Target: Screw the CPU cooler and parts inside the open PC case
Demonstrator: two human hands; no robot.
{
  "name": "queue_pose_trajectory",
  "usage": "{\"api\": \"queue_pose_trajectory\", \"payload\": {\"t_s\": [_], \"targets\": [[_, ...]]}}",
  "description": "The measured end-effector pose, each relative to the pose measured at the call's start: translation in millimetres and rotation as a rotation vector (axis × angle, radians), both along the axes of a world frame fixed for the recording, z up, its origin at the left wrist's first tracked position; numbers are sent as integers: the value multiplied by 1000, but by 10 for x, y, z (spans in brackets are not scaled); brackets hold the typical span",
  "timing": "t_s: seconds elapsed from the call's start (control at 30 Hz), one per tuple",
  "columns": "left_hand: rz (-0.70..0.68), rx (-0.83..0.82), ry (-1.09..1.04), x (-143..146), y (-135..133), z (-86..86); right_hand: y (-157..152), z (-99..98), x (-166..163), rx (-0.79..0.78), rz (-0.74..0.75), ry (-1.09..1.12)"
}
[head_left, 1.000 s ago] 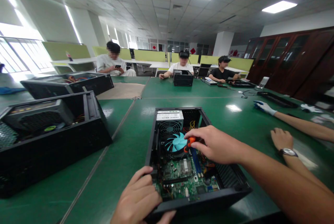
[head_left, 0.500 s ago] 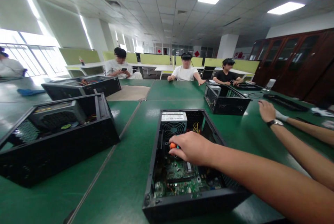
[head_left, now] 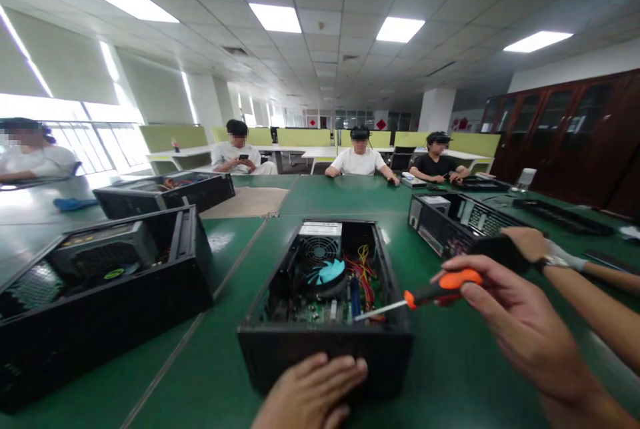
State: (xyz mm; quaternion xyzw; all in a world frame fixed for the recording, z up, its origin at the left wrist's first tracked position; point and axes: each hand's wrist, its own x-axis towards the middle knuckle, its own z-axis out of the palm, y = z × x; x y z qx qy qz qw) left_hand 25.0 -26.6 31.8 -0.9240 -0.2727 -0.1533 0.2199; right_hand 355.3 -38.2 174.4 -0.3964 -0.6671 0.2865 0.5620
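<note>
An open black computer case (head_left: 280, 352) stands on the green table in front of me. Inside are a power supply (head_left: 320, 250) at the far end, a turquoise cooling fan (head_left: 327, 274), red and yellow cables (head_left: 367, 275), and a partly hidden green circuit board. My left hand (head_left: 315, 392) rests against the near wall of the case, fingers extended. To the right, my right hand (head_left: 525, 322) grips the orange-and-black handle of a screwdriver (head_left: 425, 294). Its metal shaft points left over the near right corner of the case; whether the tip touches anything I cannot tell.
Another open case (head_left: 125, 309) stands left, with a further case (head_left: 165, 192) behind it. On the right, a co-worker's hand (head_left: 525, 242) is at another case (head_left: 440, 225). Several people sit across the table. A blue cloth (head_left: 75, 204) lies far left.
My right hand has moved out of the case to the right, bringing the screwdriver. My left hand has come into view at the near wall. The co-worker's case on the right has shifted.
</note>
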Motion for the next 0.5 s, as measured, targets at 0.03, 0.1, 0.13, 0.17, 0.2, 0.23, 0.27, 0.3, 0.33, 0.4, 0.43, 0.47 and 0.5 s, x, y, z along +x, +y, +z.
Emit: {"api": "queue_pose_trajectory", "payload": {"t_s": [0.03,0.1,0.13,0.17,0.2,0.23,0.27,0.3,0.33,0.4,0.43,0.47,0.5], "targets": [[76,-148,6,26,313,214,-7,-76,81,-36,18,35],[424,-408,-60,211,969,594,-3,-210,132,-105,98,105],[529,-427,-92,347,1275,733,3,-266,110,-138,143,140],[594,-439,-113,492,1541,829,7,-316,65,-170,180,169],[662,-454,-136,626,1754,880,7,-361,7,-200,207,188],[712,-468,-154,735,1905,892,1,-403,-55,-231,224,199],[738,-479,-169,803,1994,872,-10,-446,-115,-263,242,211],[752,-488,-186,821,2027,828,-26,-493,-168,-299,260,235],[753,-495,-205,788,2013,770,-44,-546,-212,-339,290,267],[748,-509,-259,579,1896,636,-83,-691,-285,-422,351,352],[751,-518,-297,421,1814,569,-100,-790,-320,-459,369,397],[757,-530,-342,246,1727,504,-116,-912,-360,-492,381,444],[762,-542,-394,66,1640,441,-130,-1056,-408,-522,396,497]]}}
